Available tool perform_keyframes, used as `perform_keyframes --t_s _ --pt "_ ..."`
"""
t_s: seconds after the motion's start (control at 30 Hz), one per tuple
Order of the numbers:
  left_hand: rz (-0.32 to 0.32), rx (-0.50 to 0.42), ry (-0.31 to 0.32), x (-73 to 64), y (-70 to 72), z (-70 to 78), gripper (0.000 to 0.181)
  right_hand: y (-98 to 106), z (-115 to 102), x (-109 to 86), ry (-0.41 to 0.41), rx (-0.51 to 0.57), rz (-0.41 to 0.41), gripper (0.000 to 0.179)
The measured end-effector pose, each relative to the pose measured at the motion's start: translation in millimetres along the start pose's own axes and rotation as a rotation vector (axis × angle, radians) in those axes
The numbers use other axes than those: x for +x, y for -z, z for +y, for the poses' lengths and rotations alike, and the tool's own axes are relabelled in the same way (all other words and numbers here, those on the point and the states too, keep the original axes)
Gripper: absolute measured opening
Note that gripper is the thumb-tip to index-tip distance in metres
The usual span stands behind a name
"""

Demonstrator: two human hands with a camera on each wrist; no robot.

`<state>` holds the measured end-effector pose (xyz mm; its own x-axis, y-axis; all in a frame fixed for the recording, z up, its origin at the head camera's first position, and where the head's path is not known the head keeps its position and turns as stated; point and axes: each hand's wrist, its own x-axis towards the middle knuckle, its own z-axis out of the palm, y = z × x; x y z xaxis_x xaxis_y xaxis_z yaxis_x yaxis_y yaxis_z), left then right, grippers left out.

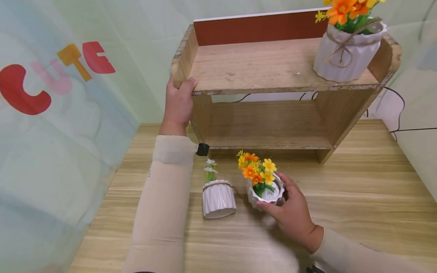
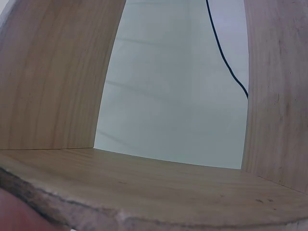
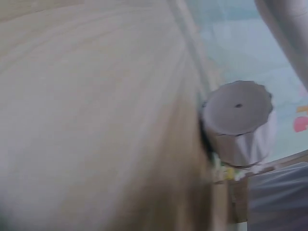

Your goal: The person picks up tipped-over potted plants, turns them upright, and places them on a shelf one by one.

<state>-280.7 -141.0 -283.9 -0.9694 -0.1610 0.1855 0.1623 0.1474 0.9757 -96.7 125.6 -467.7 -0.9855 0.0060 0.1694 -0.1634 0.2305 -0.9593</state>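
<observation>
Head view: A person's left hand (image 1: 179,101) grips a wooden shelf (image 1: 256,64) by its left side; the right hand (image 1: 294,212) holds an orange-and-yellow flowerpot (image 1: 258,185) in front, right of a toppled white-flowered pot (image 1: 219,200). Left wrist: shelf boards. Right wrist: the toppled pot's base.

A wrinkled, pale blue-green wall covering (image 1: 133,34) spreads from nine to twelve o'clock, with big letters (image 1: 77,66) spelling CUTE near ten. A wood-grain bench (image 1: 222,244) fills six o'clock; a black cable (image 1: 416,129) runs at three.
</observation>
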Motion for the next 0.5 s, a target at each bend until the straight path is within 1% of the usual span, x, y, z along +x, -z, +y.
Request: perform_keyframes --t_s 0.1,0.27,0.37,0.5 --pt "0.001 0.0 0.008 0.0 0.1 -0.1 0.071 2.9 -9.7 3.4 0.007 0.016 -0.003 0.096" --pt "0.0 0.003 0.016 0.1 -0.2 -0.2 0.071 8.1 -27.9 8.7 0.028 0.0 0.009 0.091" --pt "0.001 0.002 0.019 0.2 -0.4 0.1 0.071 10.8 -38.8 12.1 0.022 0.008 0.006 0.088" --pt "0.005 0.002 0.033 -0.1 -0.4 1.6 0.072 14.5 -52.6 16.7 -0.007 0.031 -0.017 0.088"
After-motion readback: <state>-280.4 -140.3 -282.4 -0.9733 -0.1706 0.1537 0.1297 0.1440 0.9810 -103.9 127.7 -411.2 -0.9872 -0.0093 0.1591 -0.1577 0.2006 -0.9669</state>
